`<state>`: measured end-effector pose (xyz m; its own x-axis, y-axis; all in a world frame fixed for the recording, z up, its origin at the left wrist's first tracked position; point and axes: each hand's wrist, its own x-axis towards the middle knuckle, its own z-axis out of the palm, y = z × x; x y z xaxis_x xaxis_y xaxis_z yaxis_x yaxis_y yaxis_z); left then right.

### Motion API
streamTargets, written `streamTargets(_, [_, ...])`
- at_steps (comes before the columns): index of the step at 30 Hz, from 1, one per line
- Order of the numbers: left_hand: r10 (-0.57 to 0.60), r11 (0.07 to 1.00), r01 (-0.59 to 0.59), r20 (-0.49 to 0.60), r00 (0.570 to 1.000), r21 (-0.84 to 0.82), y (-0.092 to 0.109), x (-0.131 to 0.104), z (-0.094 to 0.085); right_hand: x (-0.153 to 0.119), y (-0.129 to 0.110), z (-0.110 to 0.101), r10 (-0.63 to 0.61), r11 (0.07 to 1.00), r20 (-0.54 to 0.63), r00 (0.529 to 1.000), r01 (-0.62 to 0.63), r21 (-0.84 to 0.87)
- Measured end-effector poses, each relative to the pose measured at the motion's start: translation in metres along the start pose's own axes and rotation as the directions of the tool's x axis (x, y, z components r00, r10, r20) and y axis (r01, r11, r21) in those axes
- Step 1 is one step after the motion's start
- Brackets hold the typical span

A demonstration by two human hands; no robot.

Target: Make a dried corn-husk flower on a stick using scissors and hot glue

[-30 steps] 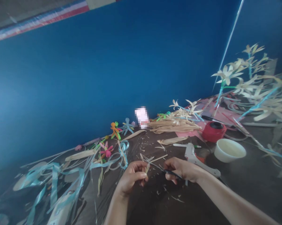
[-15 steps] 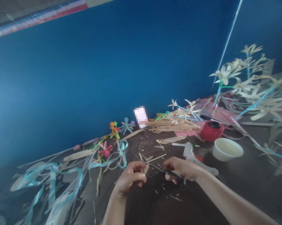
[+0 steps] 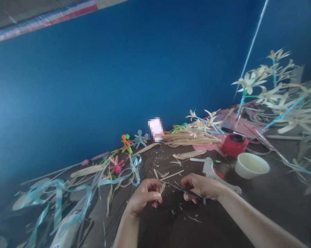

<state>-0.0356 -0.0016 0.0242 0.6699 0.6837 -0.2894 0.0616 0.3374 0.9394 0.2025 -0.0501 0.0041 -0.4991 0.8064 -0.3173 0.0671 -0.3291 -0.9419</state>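
Between the thumb and fingers of my left hand [image 3: 147,194] is a small pale piece of dried husk [image 3: 162,188], cut to a petal shape. My right hand [image 3: 199,187] grips dark-handled scissors [image 3: 190,192], their blades pointing left toward the husk piece. The blade tips lie close to my left fingers; whether they touch the husk I cannot tell. Thin husk scraps [image 3: 162,173] are scattered on the dark table around both hands. Just beyond my right hand lies a white glue gun [image 3: 209,169].
A white bowl [image 3: 251,166] and a red tape roll [image 3: 234,144] stand at right, near pale husk flowers [image 3: 248,82] on blue stems. Dried husks [image 3: 191,137] are piled by the blue wall. Light blue ribbon [image 3: 58,196] and pipe-cleaner figures [image 3: 126,143] lie at left.
Both hands stay almost in place. The husk piece has tilted slightly in my left fingers, and the scissors have shifted a little.
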Motion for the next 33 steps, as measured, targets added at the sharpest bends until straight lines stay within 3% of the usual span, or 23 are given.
streamTargets(13, [-0.017, 0.999, 0.016, 0.021, 1.000, 0.043, 0.0018, -0.0007, -0.0003, -0.0025, -0.0049, -0.0024, -0.011, 0.992, 0.023, 1.000, 0.014, -0.124])
streamTargets(24, [-0.029, 0.999, 0.029, -0.015, 0.999, 0.040, 0.0025, -0.0019, -0.0017, -0.0003, -0.0012, -0.0016, -0.030, 0.999, 0.006, 1.000, 0.030, -0.036])
streamTargets(33, [-0.024, 0.999, 0.024, -0.021, 0.999, 0.032, 0.0017, -0.0001, -0.0029, 0.0005, 0.0007, -0.0023, -0.016, 0.997, -0.011, 1.000, 0.015, -0.082])
